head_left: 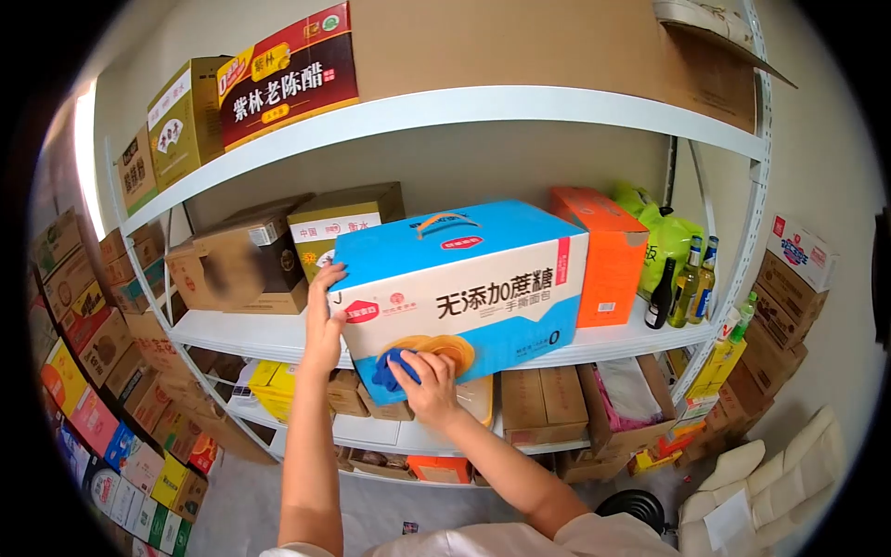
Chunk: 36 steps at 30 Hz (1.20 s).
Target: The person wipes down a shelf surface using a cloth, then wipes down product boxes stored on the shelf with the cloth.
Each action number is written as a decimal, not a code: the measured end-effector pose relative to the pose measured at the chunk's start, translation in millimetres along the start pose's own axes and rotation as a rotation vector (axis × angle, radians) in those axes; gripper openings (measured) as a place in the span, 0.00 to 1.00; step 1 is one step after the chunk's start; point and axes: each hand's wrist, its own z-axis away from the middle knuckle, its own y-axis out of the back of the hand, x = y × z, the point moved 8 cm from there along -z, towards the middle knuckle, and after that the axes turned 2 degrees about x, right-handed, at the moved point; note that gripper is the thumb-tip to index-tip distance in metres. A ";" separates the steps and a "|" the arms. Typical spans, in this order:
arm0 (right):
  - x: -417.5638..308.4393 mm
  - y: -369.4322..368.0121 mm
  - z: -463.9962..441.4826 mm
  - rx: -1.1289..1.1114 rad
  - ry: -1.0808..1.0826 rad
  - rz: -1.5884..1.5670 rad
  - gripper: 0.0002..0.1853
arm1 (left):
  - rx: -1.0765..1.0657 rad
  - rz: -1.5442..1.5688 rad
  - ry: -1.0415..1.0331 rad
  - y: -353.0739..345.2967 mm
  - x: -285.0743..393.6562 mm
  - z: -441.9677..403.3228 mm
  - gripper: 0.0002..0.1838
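Observation:
A large blue-and-white bread carton (483, 306) with an orange carry handle on top sits tilted at the middle shelf's front edge. My left hand (325, 311) is at its left side, fingers curled round the front corner. In my right hand (432, 385) is a bunched blue cloth (397, 369), pressed against the lower front of the carton, over the printed bread picture. The fingers of the right hand are partly hidden by the cloth. Right of the carton, close beside it, stands an orange box (608, 255).
The white metal shelf (640, 345) holds brown cartons (232, 260) at the left. Several glass bottles (685, 283) and a green bag (664, 218) stand at the right. A red vinegar box (288, 79) is above. Cartons (543, 404) fill the lower shelf; a cream chair (766, 487) stands lower right.

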 end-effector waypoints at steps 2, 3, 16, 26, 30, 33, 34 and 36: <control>-0.2 -5.5 -27.3 0.028 -0.003 0.026 0.20 | 0.011 0.002 -0.020 -1.6 -1.7 -1.5 0.26; -3.4 -5.0 -43.3 0.072 0.020 0.039 0.20 | 0.011 0.008 -0.021 -3.8 -2.7 -2.2 0.26; 140.8 45.6 -86.8 0.215 -0.079 0.535 0.28 | 0.083 0.015 -0.103 -2.2 -37.2 -13.6 0.25; 228.3 100.1 -25.7 0.314 -0.462 0.475 0.25 | 0.139 0.034 -0.123 -4.5 -37.2 -12.4 0.32; 157.1 63.1 -32.8 0.246 -0.400 0.284 0.25 | 0.152 0.040 -0.124 -4.6 -37.6 -11.4 0.32; 93.0 20.0 -29.1 0.143 -0.253 0.229 0.24 | 0.156 0.040 -0.121 -5.1 -38.6 -9.8 0.31; 74.6 6.8 -26.7 0.109 -0.291 0.192 0.22 | 0.155 0.042 -0.118 -5.2 -38.4 -9.2 0.31; 34.3 -22.3 -21.7 0.132 -0.194 0.186 0.19 | 0.155 0.049 -0.128 -4.6 -36.1 -8.9 0.30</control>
